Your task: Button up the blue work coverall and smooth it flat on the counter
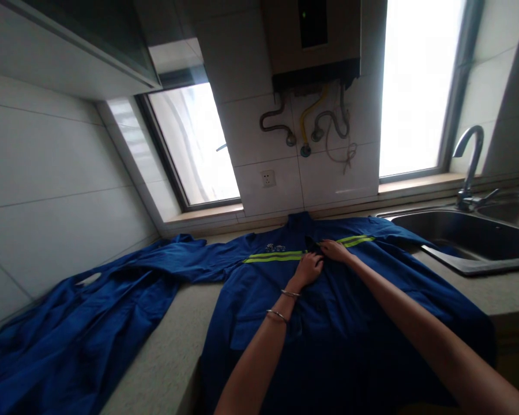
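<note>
A blue work jacket [259, 294] with a yellow-green reflective stripe across its chest lies spread over the counter, its collar toward the wall and its lower part hanging over the front edge. At the front opening, near the stripe, my left hand [308, 270] is closed on the cloth, two bangles on its wrist. Just to its right, my right hand [335, 251] pinches the edge of the same opening, where a dark fold stands up. The exact fingertip contact is dim and partly hidden.
More blue clothing [108, 311] covers the counter's left arm. The sink [450, 268] and its faucet [471, 167] are at the right, one jacket sleeve reaching the sink's rim. A water heater [313, 40] with pipes hangs on the wall between two windows, above a socket [268, 178].
</note>
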